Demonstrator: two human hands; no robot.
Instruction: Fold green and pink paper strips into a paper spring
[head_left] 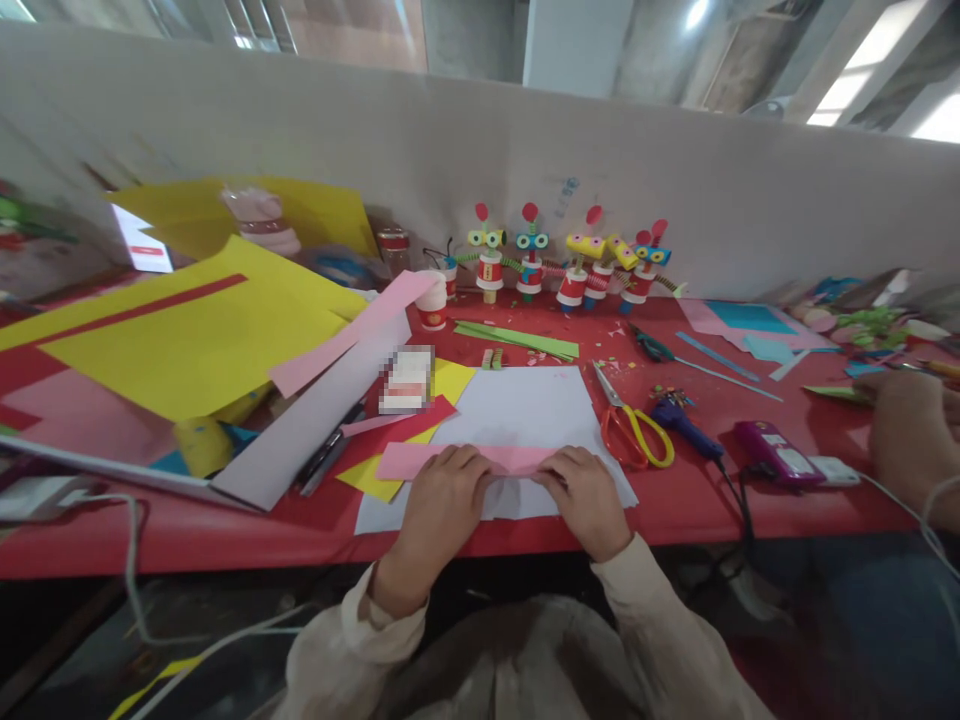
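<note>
A strip of pink paper point(401, 461) lies across white sheets point(525, 400) in front of me. My left hand point(448, 495) is closed on the strip near its middle, fingers curled over it. At the strip's right end, my right hand point(585, 495) pinches the paper between thumb and fingers. Between the hands the strip looks slightly bent along its near edge. Yellow paper point(451, 378) and red paper point(424, 423) lie partly under the strip's left side. Scissors point(634, 425) with red and yellow handles rest right of the white sheets.
A glue gun point(688, 420) and a purple device point(776, 455) with cables lie to the right, near another person's arm point(911, 440). Several paper-cup figures point(491, 270) stand at the back. A white box point(300, 420) holding coloured paper is on the left. Green strips point(517, 339) lie behind the sheets.
</note>
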